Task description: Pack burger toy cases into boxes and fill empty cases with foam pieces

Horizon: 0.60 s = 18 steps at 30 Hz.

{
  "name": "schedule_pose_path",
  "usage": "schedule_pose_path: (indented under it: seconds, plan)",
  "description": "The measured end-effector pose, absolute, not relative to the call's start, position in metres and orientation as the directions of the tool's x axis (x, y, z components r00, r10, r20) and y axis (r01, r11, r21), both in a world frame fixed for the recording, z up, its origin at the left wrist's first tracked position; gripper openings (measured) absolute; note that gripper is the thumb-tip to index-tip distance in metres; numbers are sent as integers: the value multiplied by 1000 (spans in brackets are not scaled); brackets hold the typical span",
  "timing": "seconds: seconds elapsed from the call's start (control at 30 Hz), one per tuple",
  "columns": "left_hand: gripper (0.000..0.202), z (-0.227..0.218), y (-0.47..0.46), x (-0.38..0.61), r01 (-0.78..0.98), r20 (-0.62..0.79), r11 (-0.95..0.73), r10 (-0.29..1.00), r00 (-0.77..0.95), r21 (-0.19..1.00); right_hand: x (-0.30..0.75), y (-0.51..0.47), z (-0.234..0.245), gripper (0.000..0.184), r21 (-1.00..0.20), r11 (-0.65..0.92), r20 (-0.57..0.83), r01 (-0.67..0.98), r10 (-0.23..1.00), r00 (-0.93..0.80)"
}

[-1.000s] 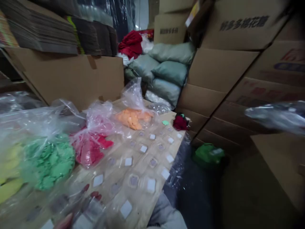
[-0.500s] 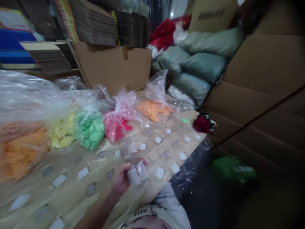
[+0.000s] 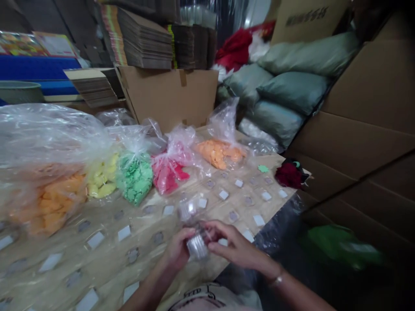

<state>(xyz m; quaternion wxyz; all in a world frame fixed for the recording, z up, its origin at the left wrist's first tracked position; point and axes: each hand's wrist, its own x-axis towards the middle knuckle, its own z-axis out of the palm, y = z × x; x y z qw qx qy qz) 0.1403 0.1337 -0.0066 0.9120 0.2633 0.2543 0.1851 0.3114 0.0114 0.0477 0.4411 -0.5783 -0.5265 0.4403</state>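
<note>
Near the front of the table, my left hand (image 3: 179,249) is closed on a small stack of clear plastic cases (image 3: 197,246). The fingers and thumb of my right hand (image 3: 233,245) grip the same stack from the other side; motion blur softens the fingertips. Just beyond the hands lies another shiny clear stack (image 3: 187,210). Spread over the tabletop in rows are small clear squares, some with a white insert (image 3: 124,233), others with a grey disc (image 3: 132,255).
Along the back sit clear bags of orange (image 3: 61,198), yellow (image 3: 103,175), green (image 3: 134,177) and pink pieces (image 3: 168,175), plus another orange bag (image 3: 220,153). A dark red bundle (image 3: 288,173) lies at the right corner. Behind are a cardboard box (image 3: 171,95) and stacked sacks (image 3: 293,90).
My right hand has come into view and joined the left on the stack of cases. The whole view has shifted slightly, so the table things appear further right.
</note>
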Motion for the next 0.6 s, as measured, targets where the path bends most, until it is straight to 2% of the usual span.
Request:
schedule_pose_path:
  seconds: [0.03,0.1,0.17,0.23,0.37,0.43,0.5,0.6]
  plan:
    - [25,-6,140,135,-229,-375,779,509,775,584,303,30,45,31,-982,-59,-53,180,998,40]
    - [24,-5,156,123,-281,-419,764,576,702,581,300,64,37,22,-995,-37,-25,89,991,135]
    - [25,-3,176,116,-315,-469,771,601,647,553,315,87,27,25,-1000,10,5,-16,952,305]
    - [33,-2,197,118,-320,-480,782,593,646,535,338,101,17,31,-990,41,-23,-137,901,434]
    - [52,-3,235,159,-286,-370,787,533,761,546,373,111,7,41,-941,79,-130,-329,813,568]
    - [55,-7,254,195,-248,-307,795,472,827,554,385,114,4,41,-928,115,-144,-355,768,625]
    - [52,-13,275,234,-186,-307,776,440,844,603,397,118,2,42,-928,146,-139,-343,719,681]
    - [38,-19,315,281,-135,-350,679,527,774,722,421,127,-2,41,-959,148,-91,-241,647,757]
